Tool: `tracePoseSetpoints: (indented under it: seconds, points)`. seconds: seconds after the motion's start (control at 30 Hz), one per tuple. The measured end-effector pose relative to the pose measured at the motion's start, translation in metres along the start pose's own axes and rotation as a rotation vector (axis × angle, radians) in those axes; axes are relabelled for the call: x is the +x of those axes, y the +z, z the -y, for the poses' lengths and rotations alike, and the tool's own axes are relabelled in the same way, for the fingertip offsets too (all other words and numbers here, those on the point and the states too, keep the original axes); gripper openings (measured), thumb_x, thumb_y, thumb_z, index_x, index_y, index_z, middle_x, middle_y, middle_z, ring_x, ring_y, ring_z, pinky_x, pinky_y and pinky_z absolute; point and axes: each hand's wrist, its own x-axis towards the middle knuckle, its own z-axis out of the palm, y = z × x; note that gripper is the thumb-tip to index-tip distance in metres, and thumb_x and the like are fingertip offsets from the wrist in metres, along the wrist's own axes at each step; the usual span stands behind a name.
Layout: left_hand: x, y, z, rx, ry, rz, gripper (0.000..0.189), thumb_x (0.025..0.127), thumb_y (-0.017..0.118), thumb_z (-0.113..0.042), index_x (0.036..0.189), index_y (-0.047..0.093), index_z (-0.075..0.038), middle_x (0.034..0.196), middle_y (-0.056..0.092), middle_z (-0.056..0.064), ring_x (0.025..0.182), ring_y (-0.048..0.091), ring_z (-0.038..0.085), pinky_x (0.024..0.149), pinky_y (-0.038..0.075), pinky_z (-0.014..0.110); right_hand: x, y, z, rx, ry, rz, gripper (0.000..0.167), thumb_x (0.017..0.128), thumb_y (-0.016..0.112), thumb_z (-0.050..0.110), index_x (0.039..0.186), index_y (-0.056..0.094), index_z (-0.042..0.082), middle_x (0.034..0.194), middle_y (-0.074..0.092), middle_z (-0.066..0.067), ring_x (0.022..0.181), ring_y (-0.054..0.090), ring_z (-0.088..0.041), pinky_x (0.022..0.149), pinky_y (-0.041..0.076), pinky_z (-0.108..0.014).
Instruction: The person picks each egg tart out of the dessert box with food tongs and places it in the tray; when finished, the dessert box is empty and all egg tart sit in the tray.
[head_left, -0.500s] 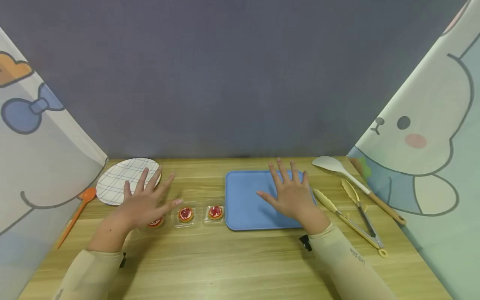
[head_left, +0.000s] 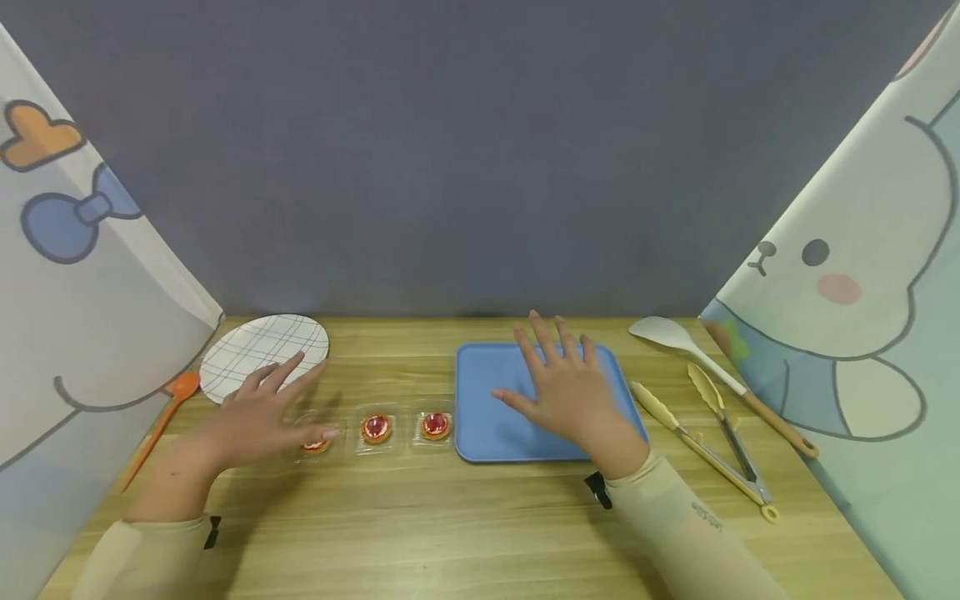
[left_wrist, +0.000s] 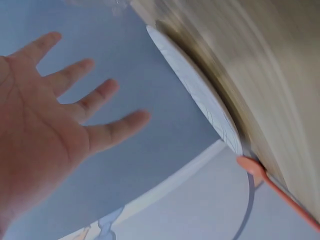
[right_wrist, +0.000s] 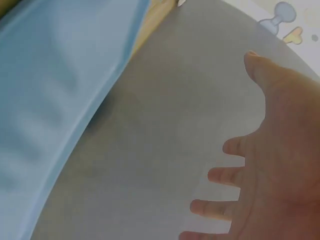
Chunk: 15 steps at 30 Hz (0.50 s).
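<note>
My left hand (head_left: 251,425) hovers with spread fingers over the left side of the table, holding nothing. Below it a small red-topped tart (head_left: 316,447) in clear plastic is partly hidden by the thumb. Two more such tarts, a middle one (head_left: 376,428) and a right one (head_left: 435,426), lie in a row toward the tray. Above the blue tray (head_left: 487,400) my right hand (head_left: 573,398) is held palm down, fingers spread and nothing in it. Just beyond the left fingers lies a white plate (head_left: 258,346) with blue checked lines, also in the left wrist view.
An orange spoon (head_left: 161,429) lies at the left edge. On the right are yellow-tipped tongs (head_left: 712,450), spread apart, and a white ladle-like spoon (head_left: 667,333) with a wooden handle. A grey wall (head_left: 465,167) closes the back, with printed cloth at both sides.
My left hand has shifted left and turned, its fingers bending slightly. The right hand has moved a little left over the tray. The objects lie as before; the head view has shifted slightly.
</note>
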Motion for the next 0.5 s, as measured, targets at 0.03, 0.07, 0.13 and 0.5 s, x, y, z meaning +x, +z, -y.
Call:
tracePoseSetpoints:
  seconds: [0.03, 0.07, 0.13, 0.5]
  points:
    - [-0.002, -0.001, 0.002, -0.009, 0.005, -0.001, 0.105, 0.089, 0.07, -0.074, 0.172, 0.02, -0.033, 0.176, 0.022, 0.022, 0.149, 0.03, 0.063, 0.1, 0.038, 0.089, 0.002, -0.002, 0.004, -0.003, -0.012, -0.004, 0.101, 0.097, 0.044, 0.084, 0.173, 0.016, 0.023, 0.182, 0.012, -0.009, 0.165, 0.024, -0.046, 0.125, 0.032, -0.073]
    - [-0.004, -0.002, 0.004, -0.021, 0.01, -0.001, 0.106, 0.088, 0.072, -0.073, 0.172, 0.022, -0.031, 0.175, 0.024, 0.022, 0.147, 0.031, 0.064, 0.1, 0.039, 0.088, 0.004, -0.003, 0.008, -0.007, -0.026, -0.007, 0.101, 0.097, 0.043, 0.084, 0.173, 0.016, 0.023, 0.182, 0.013, -0.008, 0.164, 0.026, -0.046, 0.125, 0.033, -0.072]
    - [-0.008, -0.004, 0.008, -0.045, 0.016, -0.001, 0.109, 0.086, 0.076, -0.07, 0.171, 0.026, -0.025, 0.173, 0.027, 0.025, 0.145, 0.034, 0.066, 0.103, 0.039, 0.086, 0.008, -0.007, 0.018, -0.003, -0.055, -0.008, 0.101, 0.098, 0.04, 0.085, 0.173, 0.014, 0.023, 0.182, 0.014, -0.007, 0.163, 0.03, -0.045, 0.124, 0.036, -0.071]
    - [-0.016, 0.003, 0.015, -0.125, -0.038, 0.066, 0.124, 0.074, 0.087, -0.07, 0.166, 0.034, -0.006, 0.16, 0.041, 0.035, 0.137, 0.05, 0.065, 0.098, 0.052, 0.075, 0.037, -0.011, 0.105, 0.039, -0.309, -0.024, 0.089, 0.103, 0.046, 0.074, 0.17, 0.027, 0.017, 0.171, 0.042, -0.006, 0.151, 0.051, -0.033, 0.121, 0.048, -0.056]
